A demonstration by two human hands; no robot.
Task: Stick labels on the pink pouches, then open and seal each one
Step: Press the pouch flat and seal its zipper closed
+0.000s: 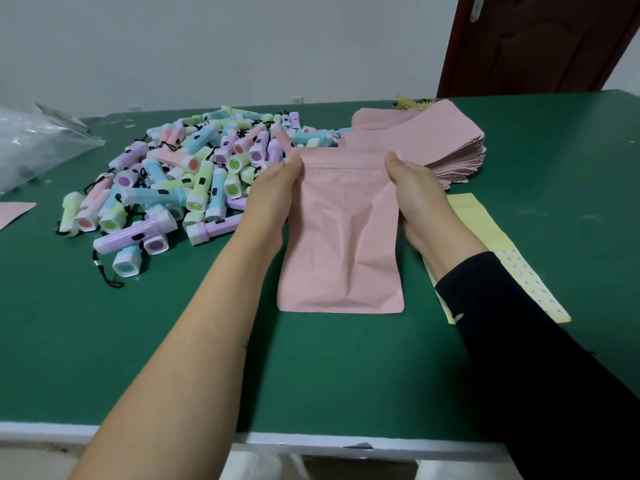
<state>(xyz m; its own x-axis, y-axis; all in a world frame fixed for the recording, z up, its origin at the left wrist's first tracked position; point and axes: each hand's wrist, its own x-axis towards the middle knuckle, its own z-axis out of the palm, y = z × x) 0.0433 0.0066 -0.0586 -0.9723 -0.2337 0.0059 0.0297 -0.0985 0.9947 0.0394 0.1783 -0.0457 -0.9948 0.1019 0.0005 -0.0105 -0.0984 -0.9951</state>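
Observation:
A pink pouch (343,233) is held over the green table (173,341), its top edge away from me and its bottom corners near the tabletop. My left hand (273,192) pinches its upper left edge, thumb on the front. My right hand (419,199) grips the upper right edge the same way. No label shows on the side facing me. A fanned stack of flat pink pouches (440,140) lies behind my right hand. A yellow label sheet (498,251) with rows of small round stickers lies to the right, partly under my right forearm.
A heap of pastel toy flashlights (180,188) with black wrist cords covers the table's left middle. A clear plastic bag (34,143) sits at far left, with a pink pouch corner (14,213) below it. A dark red door (540,43) stands at back right.

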